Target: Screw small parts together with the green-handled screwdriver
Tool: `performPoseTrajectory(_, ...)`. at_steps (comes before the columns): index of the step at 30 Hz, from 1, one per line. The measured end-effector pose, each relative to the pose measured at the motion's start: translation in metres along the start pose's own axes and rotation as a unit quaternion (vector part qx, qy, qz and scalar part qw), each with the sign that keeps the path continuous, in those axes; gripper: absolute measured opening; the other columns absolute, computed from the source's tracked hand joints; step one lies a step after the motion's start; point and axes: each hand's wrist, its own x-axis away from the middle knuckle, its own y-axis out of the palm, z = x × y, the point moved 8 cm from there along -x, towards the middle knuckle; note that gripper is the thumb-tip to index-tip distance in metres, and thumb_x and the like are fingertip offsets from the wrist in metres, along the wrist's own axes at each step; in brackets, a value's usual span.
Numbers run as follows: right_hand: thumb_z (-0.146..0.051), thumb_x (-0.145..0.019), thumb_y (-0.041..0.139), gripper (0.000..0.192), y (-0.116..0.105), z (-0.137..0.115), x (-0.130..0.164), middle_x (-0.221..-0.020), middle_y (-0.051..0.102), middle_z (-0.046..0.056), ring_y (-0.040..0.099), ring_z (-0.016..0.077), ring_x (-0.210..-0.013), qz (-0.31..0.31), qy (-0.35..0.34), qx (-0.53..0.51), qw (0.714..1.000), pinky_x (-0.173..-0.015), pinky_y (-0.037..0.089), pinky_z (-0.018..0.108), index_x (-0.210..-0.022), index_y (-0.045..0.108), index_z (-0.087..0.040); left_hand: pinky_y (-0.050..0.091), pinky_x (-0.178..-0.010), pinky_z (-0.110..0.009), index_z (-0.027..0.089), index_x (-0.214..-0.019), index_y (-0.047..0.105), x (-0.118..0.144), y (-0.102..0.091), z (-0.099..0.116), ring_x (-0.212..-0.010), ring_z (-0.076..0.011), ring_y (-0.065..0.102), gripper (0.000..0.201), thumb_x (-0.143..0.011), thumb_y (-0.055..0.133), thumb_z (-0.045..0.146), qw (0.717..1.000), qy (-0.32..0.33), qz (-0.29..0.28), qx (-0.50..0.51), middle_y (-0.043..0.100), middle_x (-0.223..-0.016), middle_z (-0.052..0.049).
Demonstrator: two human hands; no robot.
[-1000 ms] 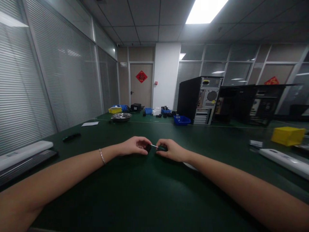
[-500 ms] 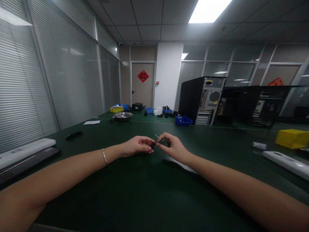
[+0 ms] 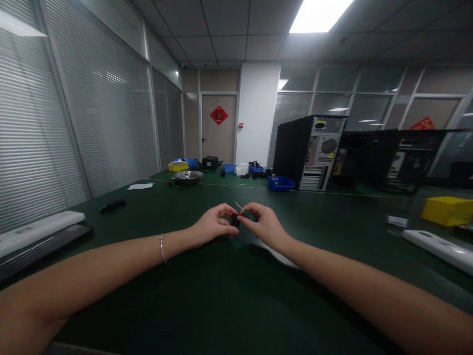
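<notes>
Between the thumb and fingers of my left hand (image 3: 215, 223) is a small black part (image 3: 235, 220), too small to name more exactly. My right hand (image 3: 265, 224) is closed around a screwdriver (image 3: 250, 215) with a dark green handle; its thin metal shaft points up and to the left, away from the black part. The right fingertips meet the black part at its right side. Both hands are held over the middle of the green table (image 3: 221, 296). Under my right wrist lies something white and flat (image 3: 279, 255), mostly covered by the forearm.
A metal bowl (image 3: 188, 177) and a blue bin (image 3: 281, 183) stand farther back. Behind the bin rises a computer tower (image 3: 308, 153). To the left are a dark green tool (image 3: 113, 206) and a keyboard (image 3: 44, 249); a yellow box (image 3: 447, 211) is at right.
My left fingers have shifted on the black part, turning it so that more of it shows. The right hand, with the screwdriver, has stayed almost in place.
</notes>
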Motion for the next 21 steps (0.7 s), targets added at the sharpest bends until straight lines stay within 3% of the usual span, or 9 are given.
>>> performPoseTrajectory(4,-0.026,-0.077,0.060,0.016,0.002,-0.004,0.001,-0.073,0.059,0.000,0.053,0.0127,-0.062,-0.008,0.008,-0.039,0.999,-0.053,0.042,0.023,-0.091,0.062,-0.018,0.054,-0.072,-0.039,0.016,-0.103,0.051,0.002,0.001,0.004,-0.078,-0.0179,0.065,0.046,-0.065,0.074,0.021,1.000,0.001,0.007,0.000,0.056,-0.108,-0.009)
performPoseTrajectory(7,-0.031,-0.078,0.059,0.021,0.008,0.004,0.003,-0.073,0.058,0.001,0.053,0.0115,-0.053,-0.037,0.060,-0.090,0.993,-0.039,0.039,0.020,-0.096,0.059,-0.019,0.055,-0.071,-0.040,0.015,-0.102,0.051,0.001,0.002,0.004,-0.077,-0.0180,0.066,0.045,-0.064,0.074,0.022,1.000,0.007,0.003,0.007,0.056,-0.107,-0.009)
performPoseTrajectory(11,-0.034,-0.077,0.062,0.025,0.013,0.011,0.003,-0.058,0.053,-0.003,0.048,0.0089,-0.042,-0.050,0.095,-0.131,0.986,-0.032,0.036,0.017,-0.096,0.058,-0.019,0.055,-0.070,-0.038,0.015,-0.103,0.050,0.001,0.002,0.003,-0.076,-0.0178,0.066,0.046,-0.065,0.074,0.022,1.000,0.015,0.016,0.013,0.056,-0.107,-0.009)
performPoseTrajectory(14,-0.035,-0.076,0.063,0.026,0.014,0.010,0.002,-0.055,0.053,-0.004,0.049,0.0088,-0.041,-0.054,0.089,-0.159,0.982,-0.034,0.040,0.018,-0.096,0.058,-0.018,0.056,-0.070,-0.037,0.015,-0.103,0.050,0.001,0.003,0.003,-0.075,-0.0171,0.066,0.045,-0.065,0.074,0.023,0.999,0.018,0.019,0.021,0.056,-0.106,-0.008)
performPoseTrajectory(21,-0.029,-0.076,0.064,0.023,0.013,-0.007,0.003,-0.086,0.063,0.004,0.062,0.0113,-0.057,-0.071,0.055,-0.188,0.978,-0.052,0.054,0.025,-0.095,0.061,-0.016,0.055,-0.070,-0.036,0.015,-0.099,0.051,0.001,0.000,0.007,-0.074,-0.0164,0.066,0.040,-0.066,0.073,0.021,0.999,0.029,0.033,0.024,0.057,-0.107,-0.008)
